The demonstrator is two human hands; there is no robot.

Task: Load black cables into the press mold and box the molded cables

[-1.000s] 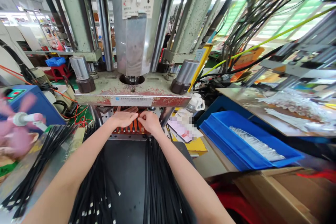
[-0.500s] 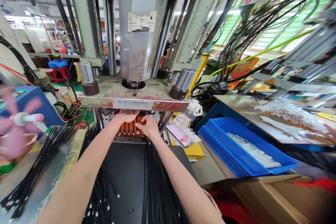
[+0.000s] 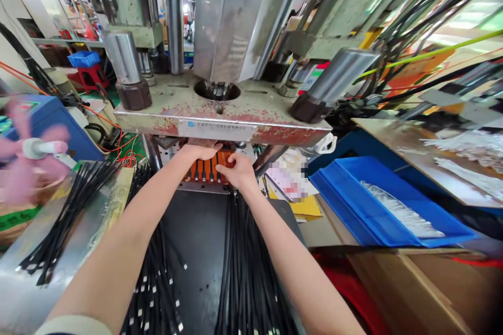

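Both my hands reach under the rusty steel plate point(image 3: 220, 118) of a vertical press. My left hand point(image 3: 198, 151) lies over the top of the orange mould point(image 3: 206, 170), its fingers tucked under the plate and hidden. My right hand point(image 3: 238, 171) rests on the mould's right end, fingers curled and pinched at a black cable lying in a slot. Several black cables point(image 3: 241, 251) run from the mould toward me across the dark machine bed point(image 3: 196, 251).
A bundle of black cables point(image 3: 66, 214) lies on the metal table at left, beside a spinning pink fan point(image 3: 27, 154). A blue tray point(image 3: 393, 209) with white parts sits at right, a cardboard box point(image 3: 424, 288) in front of it. More loose black cables point(image 3: 155, 288) lie near my left forearm.
My left hand slid further back under the plate while the right stayed at the mould's right end. My head moved closer and lower, so the press fills more of the view.
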